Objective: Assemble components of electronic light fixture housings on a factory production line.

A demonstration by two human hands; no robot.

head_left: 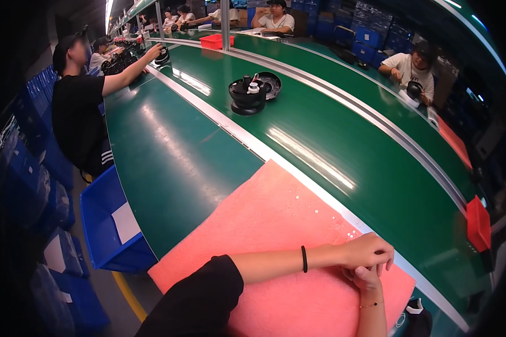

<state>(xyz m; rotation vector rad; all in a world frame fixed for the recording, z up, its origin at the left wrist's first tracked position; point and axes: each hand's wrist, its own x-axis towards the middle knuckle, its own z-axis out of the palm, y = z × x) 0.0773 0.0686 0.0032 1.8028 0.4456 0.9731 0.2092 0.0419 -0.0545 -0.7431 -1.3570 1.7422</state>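
My left hand, with a black band on its wrist, bends over my right hand near the right edge of a pink padded mat. The two hands touch. Curled fingers show on the left hand; on the right the thumb is visible while most fingers are covered. Whether anything is held between them is hidden. Small shiny bits lie scattered on the mat just beyond my hands. Farther off, a black round housing with a white part on top stands on the green conveyor belt, next to a round black piece.
A metal rail divides mat and belt. Red bins stand at right and at the far side. A blue crate is at left. A co-worker reaches toward a black part; another person handles a black item across.
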